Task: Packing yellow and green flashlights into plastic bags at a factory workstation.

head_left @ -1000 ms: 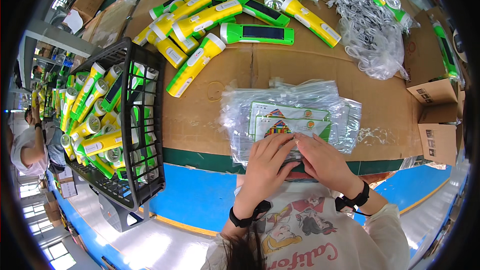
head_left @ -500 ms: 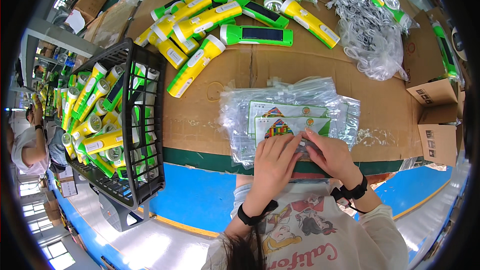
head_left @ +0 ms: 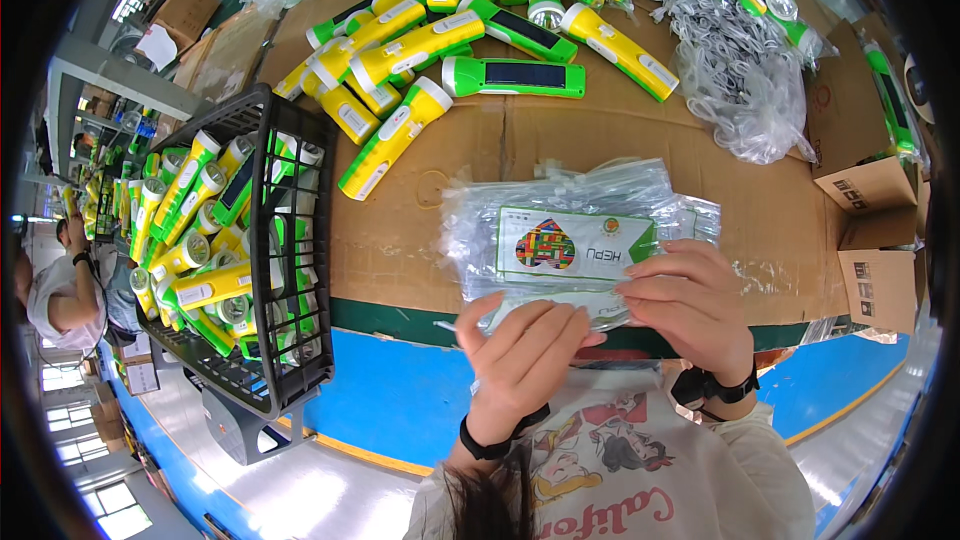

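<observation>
A stack of see-through plastic bags (head_left: 590, 185) lies near the table's front edge. On top shows a white printed card (head_left: 540, 245) with a green border and a many-coloured picture. My left hand (head_left: 525, 350) is closed round the near edge of a see-through plastic bag (head_left: 560, 298), its thumb toward the left. The fingers of my right hand (head_left: 690, 300) close on the same bag's right side. Part of another printed card shows inside this bag, between my hands. My fingers hide the rest of it.
Yellow-green flashlights (head_left: 430, 45) lie piled at the table's back. A black crate (head_left: 265, 240) full of flashlights stands at the left. Back right lies a plastic bag of grey cords (head_left: 740, 90); cardboard boxes (head_left: 875, 285) stand right. Another person (head_left: 65, 285) is far left.
My hands have moved apart, the left one toward me and leftward, the right one rightward. A bag with a card has shifted off the stack toward me, uncovering the card below.
</observation>
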Demonstrator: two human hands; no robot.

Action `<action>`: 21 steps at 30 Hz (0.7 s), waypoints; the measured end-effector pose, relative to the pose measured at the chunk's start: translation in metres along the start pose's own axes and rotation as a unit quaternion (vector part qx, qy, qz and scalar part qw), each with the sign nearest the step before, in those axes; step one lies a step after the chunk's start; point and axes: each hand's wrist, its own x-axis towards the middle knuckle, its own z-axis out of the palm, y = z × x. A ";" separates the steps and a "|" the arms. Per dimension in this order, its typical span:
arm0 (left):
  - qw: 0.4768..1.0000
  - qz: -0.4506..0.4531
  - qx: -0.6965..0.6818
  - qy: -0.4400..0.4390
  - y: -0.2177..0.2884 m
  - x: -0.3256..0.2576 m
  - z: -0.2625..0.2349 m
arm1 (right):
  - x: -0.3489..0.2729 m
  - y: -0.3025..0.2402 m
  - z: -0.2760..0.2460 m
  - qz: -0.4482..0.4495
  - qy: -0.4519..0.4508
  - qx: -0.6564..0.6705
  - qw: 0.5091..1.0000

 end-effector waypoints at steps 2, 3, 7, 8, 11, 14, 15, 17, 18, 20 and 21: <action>0.999 -0.018 0.032 0.024 -0.013 -0.002 -0.023 | 0.002 0.004 -0.022 0.039 0.010 -0.001 0.999; 0.996 -0.033 0.062 0.048 -0.019 -0.002 -0.032 | 0.001 0.006 -0.029 0.079 0.021 -0.005 0.997; 0.992 -0.094 -0.080 -0.008 -0.030 -0.010 -0.041 | 0.001 0.008 -0.021 0.121 0.013 0.029 0.992; 0.978 -0.151 -0.145 -0.011 -0.031 -0.017 -0.035 | 0.003 0.005 -0.016 0.119 0.012 0.029 0.992; 0.956 -0.208 -0.207 -0.001 -0.026 -0.023 -0.023 | 0.009 -0.011 0.004 0.152 0.070 -0.283 0.944; 0.959 -0.203 -0.195 0.010 -0.022 -0.024 -0.020 | 0.003 -0.028 0.025 0.043 0.064 -0.212 0.974; 0.963 -0.194 -0.185 0.008 -0.022 -0.024 -0.020 | 0.004 -0.032 0.032 0.042 0.062 -0.214 0.974; 0.965 -0.184 -0.185 0.006 -0.022 -0.021 -0.019 | 0.006 -0.037 0.043 0.010 0.023 -0.148 0.989; 0.968 -0.174 -0.181 0.003 -0.022 -0.021 -0.020 | 0.008 -0.037 0.046 0.009 0.028 -0.139 0.990; 0.969 -0.171 -0.179 0.006 -0.022 -0.020 -0.021 | 0.011 -0.037 0.046 0.010 0.018 -0.119 0.993; 0.970 -0.165 -0.180 0.006 -0.023 -0.020 -0.021 | 0.012 -0.036 0.046 0.015 0.009 -0.101 0.995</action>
